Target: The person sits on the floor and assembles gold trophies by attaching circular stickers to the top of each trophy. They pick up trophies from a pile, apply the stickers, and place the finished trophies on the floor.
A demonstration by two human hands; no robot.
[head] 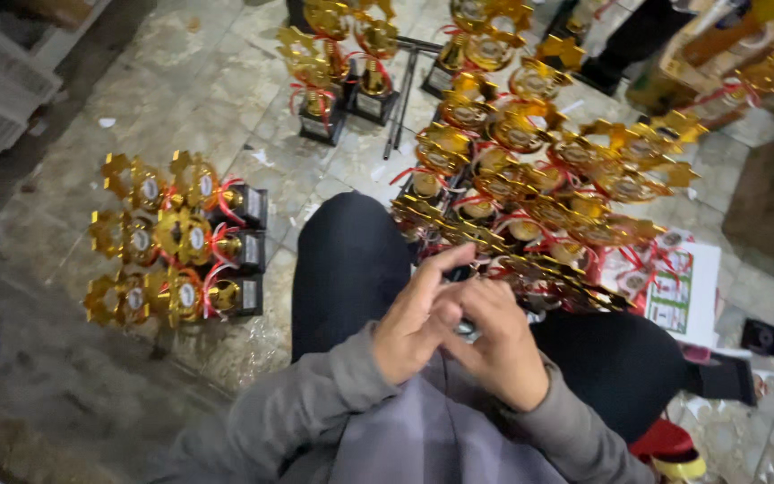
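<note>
Two hands meet over the lap: left hand [416,323] and right hand [499,345] curl closed around a small part [468,330]. Trophies [530,179] crowd twelve o'clock; keep fingertips snug, wrists low.

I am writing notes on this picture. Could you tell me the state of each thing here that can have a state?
Left hand: closed around a small item, against the right hand.
Right hand: closed over the same item.
Small item: mostly hidden; kind cannot be told.
Six trophies at left: lying on their sides, in three rows.
Trophy pile: crowded together on the floor.
Three trophies at the far end: upright.
Printed sheet: flat on the floor.
</note>
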